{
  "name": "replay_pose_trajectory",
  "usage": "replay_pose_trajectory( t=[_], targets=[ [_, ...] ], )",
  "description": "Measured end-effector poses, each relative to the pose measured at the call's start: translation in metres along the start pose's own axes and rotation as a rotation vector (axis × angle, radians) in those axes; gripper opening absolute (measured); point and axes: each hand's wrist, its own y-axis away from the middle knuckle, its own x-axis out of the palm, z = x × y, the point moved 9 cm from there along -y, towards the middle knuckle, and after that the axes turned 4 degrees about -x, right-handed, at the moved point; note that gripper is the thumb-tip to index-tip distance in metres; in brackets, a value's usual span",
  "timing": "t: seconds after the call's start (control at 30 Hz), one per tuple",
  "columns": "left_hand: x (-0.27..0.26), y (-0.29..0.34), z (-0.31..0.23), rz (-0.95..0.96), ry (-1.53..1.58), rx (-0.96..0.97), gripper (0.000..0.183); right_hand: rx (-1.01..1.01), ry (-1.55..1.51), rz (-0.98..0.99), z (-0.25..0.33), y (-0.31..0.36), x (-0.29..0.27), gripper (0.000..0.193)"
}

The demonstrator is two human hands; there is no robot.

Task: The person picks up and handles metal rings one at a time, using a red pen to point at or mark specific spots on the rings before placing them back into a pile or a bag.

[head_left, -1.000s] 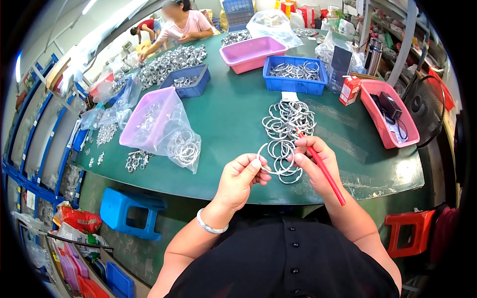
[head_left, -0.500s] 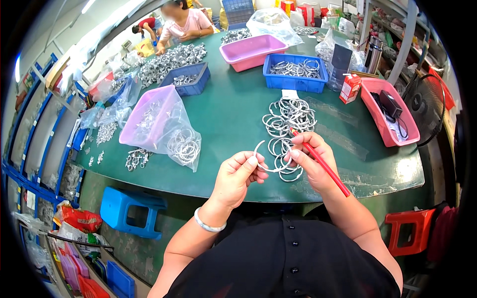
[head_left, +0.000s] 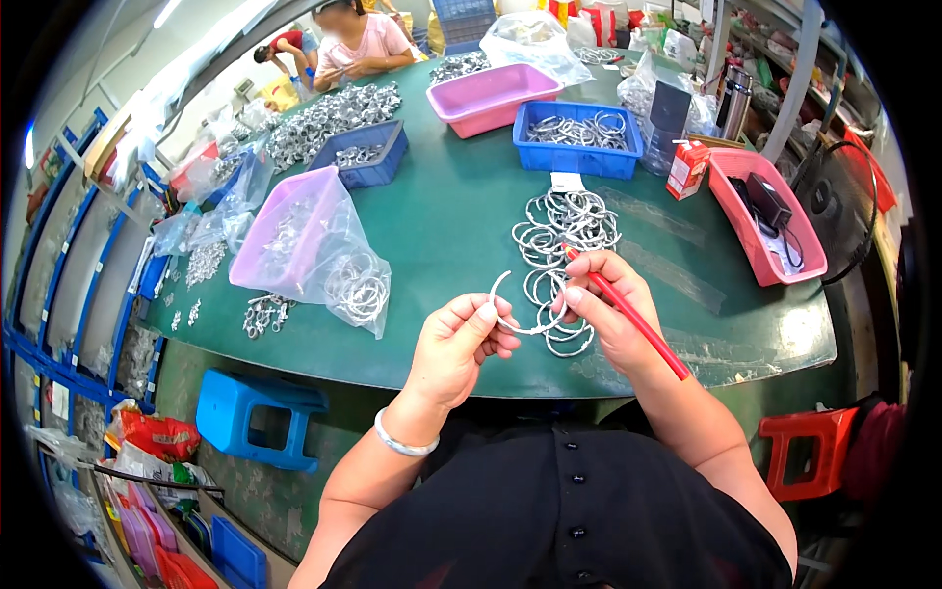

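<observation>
I am watching the left hand (head_left: 459, 346) — it is pinching an opened metal ring (head_left: 535, 330) — while the right hand (head_left: 616, 306) is holding its other side and a red stick (head_left: 634, 322), over the green table (head_left: 442, 226), near piled rings (head_left: 579, 214).

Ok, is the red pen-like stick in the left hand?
No, the red pen-like stick is in the right hand, while the left hand pinches a silver ring.

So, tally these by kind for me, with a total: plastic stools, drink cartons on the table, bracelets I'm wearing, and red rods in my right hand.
Plastic stools: 2, blue stool and red stool
Drink carton: 1
Bracelet: 1
Red rod in your right hand: 1
Total: 5
</observation>
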Motion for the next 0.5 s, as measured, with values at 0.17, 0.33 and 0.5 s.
replay_pose_trajectory(
  t=[0.17,0.33,0.5],
  targets=[
    [-0.004,-0.002,-0.001,-0.015,0.002,0.006,0.016,0.001,-0.022,0.000,-0.002,-0.003,0.001,0.017],
    [-0.007,-0.003,-0.001,-0.016,0.040,0.008,0.015,0.043,-0.031,0.029,-0.005,-0.008,0.003,0.015],
    [-0.006,-0.004,-0.001,0.008,0.066,0.009,0.016,0.053,-0.072,0.006,-0.012,-0.008,0.000,0.014]
  ],
)
